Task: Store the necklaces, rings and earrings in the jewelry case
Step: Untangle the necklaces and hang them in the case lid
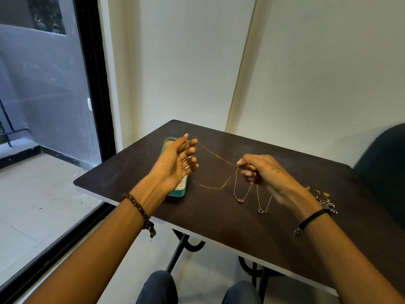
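Necklaces (240, 201) hang from the right hand (263, 172), pinched above the table (219, 229)

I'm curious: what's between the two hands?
A thin gold chain stretches from the left hand to the right hand, which pinches it; the head view shows this.

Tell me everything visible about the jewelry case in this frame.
The jewelry case is a long, teal box with rounded corners and a pale lining, ridged at its near end. It lies flat near the left edge of the dark table, no lid visible. The left hand hides its middle; contact cannot be told.
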`<state>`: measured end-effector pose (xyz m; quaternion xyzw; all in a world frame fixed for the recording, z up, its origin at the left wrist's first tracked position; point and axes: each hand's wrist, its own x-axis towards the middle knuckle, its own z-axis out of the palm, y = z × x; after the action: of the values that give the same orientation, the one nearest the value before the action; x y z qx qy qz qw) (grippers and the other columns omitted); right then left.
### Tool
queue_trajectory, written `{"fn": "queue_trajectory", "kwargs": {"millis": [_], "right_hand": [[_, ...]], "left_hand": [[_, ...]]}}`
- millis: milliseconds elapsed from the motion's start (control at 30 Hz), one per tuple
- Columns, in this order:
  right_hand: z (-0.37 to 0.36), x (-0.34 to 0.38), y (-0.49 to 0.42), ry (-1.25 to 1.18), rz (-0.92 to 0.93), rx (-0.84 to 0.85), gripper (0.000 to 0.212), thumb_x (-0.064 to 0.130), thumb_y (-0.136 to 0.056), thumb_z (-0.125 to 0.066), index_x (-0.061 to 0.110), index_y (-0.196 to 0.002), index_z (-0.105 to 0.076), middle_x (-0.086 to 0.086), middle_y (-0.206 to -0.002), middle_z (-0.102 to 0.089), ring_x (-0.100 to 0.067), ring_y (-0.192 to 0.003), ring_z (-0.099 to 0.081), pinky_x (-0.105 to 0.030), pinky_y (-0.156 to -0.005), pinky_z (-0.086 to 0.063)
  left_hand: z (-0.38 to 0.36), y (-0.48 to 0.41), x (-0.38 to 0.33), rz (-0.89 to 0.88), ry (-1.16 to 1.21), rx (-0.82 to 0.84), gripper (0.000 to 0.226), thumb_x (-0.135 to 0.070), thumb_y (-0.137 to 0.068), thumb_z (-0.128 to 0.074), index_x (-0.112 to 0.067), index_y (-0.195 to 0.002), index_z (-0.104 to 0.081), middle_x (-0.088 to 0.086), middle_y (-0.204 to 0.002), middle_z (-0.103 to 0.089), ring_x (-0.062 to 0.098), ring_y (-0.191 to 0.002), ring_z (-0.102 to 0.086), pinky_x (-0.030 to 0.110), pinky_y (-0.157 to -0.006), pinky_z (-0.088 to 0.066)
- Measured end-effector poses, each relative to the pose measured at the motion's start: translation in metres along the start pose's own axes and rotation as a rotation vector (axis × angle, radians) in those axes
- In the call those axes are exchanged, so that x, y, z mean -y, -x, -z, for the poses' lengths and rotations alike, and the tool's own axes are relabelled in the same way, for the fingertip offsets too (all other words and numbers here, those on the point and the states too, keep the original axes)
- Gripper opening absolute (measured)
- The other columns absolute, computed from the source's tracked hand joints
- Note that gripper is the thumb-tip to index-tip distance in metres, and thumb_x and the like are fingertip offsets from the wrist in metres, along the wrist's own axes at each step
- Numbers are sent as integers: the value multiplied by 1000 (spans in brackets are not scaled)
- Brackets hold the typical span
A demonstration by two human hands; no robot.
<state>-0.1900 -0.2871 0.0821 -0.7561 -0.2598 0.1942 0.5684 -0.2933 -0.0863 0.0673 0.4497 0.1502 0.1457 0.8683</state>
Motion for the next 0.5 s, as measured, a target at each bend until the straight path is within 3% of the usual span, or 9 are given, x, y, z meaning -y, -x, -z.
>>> {"fn": "queue_trajectory", "kwargs": {"millis": [133,267,400,500], "right_hand": [[3,-5,0,56,33,24,24,20,-96,-57,15,-75,-68,-7,-72,-63,-17,-68,-58,-36,-78,-50],[3,-4,1,103,52,60,23,19,-97,-56,4,-90,-72,-7,-87,-77,-15,-81,-71,-35,-89,-52],[0,1,0,125,71,39,22,23,-94,-62,6,-101,-74,-3,-101,-78,-13,-100,-72,-37,-103,-49],[-3,8,0,-62,134,78,28,21,-87,-70,8,-112,-68,-6,-112,-75,-17,-110,-70,-36,-105,-49]], "left_hand": [[-7,0,0,-69,-134,28,28,-36,-92,-65,-16,-109,-73,-7,-68,-57,6,-51,-39,21,-56,-42],[-23,3,-3,-182,-412,86,29,-38,-92,-65,-14,-107,-73,-8,-65,-51,6,-48,-29,21,-48,-30],[-42,5,-9,-219,-564,162,28,-38,-93,-64,-14,-104,-75,-7,-63,-51,6,-46,-29,19,-44,-27],[-54,7,-13,-203,-610,225,23,-36,-94,-63,-17,-94,-77,-7,-58,-49,8,-47,-29,20,-44,-28]]}}
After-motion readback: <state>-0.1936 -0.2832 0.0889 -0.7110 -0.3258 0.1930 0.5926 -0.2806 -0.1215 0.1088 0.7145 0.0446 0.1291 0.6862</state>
